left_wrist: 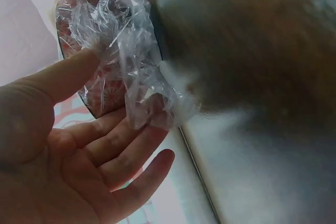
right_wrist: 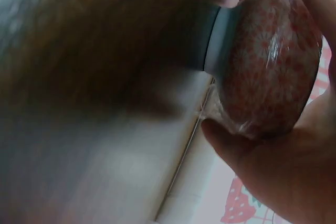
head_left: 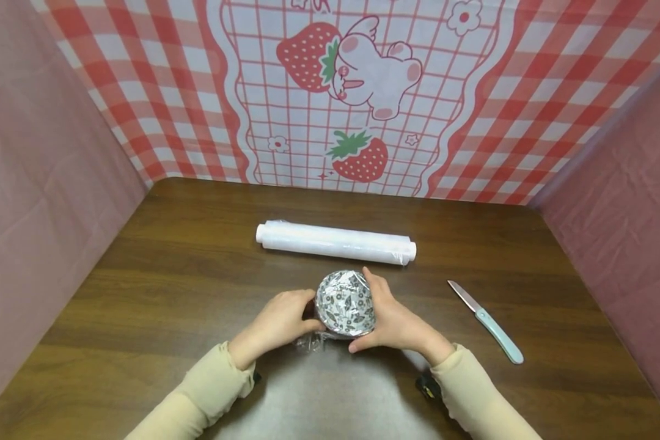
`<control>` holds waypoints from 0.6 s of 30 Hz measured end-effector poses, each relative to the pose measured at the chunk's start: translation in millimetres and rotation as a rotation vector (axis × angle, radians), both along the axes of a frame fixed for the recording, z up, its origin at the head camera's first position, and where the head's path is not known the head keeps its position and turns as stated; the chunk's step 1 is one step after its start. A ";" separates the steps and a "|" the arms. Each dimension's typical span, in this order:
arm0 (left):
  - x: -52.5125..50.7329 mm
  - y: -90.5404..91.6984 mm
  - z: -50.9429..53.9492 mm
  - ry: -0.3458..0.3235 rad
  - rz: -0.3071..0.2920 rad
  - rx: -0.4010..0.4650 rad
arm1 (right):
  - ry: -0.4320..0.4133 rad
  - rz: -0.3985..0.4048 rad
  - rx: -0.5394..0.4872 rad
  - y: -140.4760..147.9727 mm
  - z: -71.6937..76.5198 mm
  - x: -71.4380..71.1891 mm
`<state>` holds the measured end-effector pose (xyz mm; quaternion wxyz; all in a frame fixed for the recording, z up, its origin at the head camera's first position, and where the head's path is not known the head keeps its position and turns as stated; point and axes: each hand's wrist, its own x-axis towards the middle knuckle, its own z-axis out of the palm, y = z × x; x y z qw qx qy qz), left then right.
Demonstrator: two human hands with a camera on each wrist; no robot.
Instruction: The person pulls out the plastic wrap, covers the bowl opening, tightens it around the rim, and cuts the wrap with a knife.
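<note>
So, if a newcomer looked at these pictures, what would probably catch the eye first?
Probably the red-checked cloth with printed strawberries, hanging behind the table. Next would come the patterned bowl wrapped in clear film, held between the left hand and the right hand, in front of the white roll. The knife with its bare blade, lying on the table at the right, might follow.

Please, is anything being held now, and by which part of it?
Yes: a bowl covered with clear plastic wrap. The left hand and the right hand hold it between them, by its opposite outer sides.
</note>
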<state>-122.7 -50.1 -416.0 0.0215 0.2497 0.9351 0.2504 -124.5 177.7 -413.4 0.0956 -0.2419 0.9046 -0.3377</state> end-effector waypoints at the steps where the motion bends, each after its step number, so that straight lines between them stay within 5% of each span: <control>1: -0.5 -0.6 -0.4 -0.002 -0.005 0.005 | 0.006 -0.009 0.010 -1.1 -0.3 0.6; 12: -0.8 -7.8 4.6 -0.062 0.022 0.061 | 0.039 -0.063 0.048 -3.8 -3.6 3.1; 18: 5.4 -10.2 7.1 -0.170 0.002 0.134 | 0.042 -0.079 0.061 -3.6 -3.0 3.7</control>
